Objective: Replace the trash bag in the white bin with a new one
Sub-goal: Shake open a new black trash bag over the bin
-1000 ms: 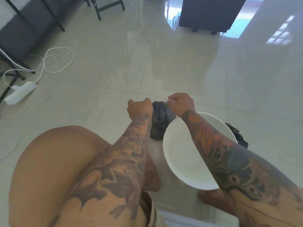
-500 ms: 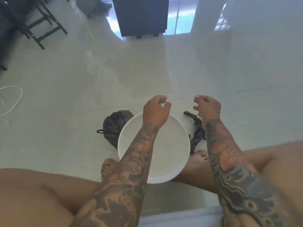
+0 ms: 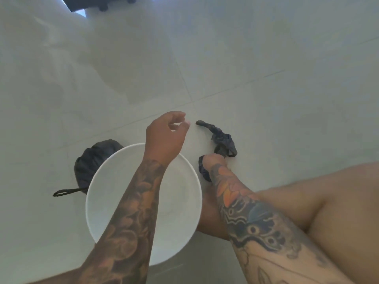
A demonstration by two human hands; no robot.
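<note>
Underfoot, a glossy pale tiled floor (image 3: 246,58) fills most of the frame, crossed by thin grout lines and washed with soft reflections. At the top left edge a dark piece of furniture on small feet (image 3: 98,2) is seen, with a strip of bright light beside it.

One round white plastic bin (image 3: 180,212) stands at lower centre, viewed from above, its inside bare and white. Two black plastic bags are counted. One full, tied black trash bag (image 3: 92,160) sits on the floor just left of the bin, touching its rim, with a thin looped tie trailing to the left. One crumpled, limp black trash bag (image 3: 222,138) lies on the floor just right of the bin, in the centre-right of the frame.

Two tattooed forearms are seen. The left hand (image 3: 166,138) is held above the bin's far rim, fingers loosely curled and parted, with nothing in it. The right hand (image 3: 212,160) is lowered onto the near end of the limp bag and closed over the plastic. One bare thigh and a bare foot are seen at the lower right.
</note>
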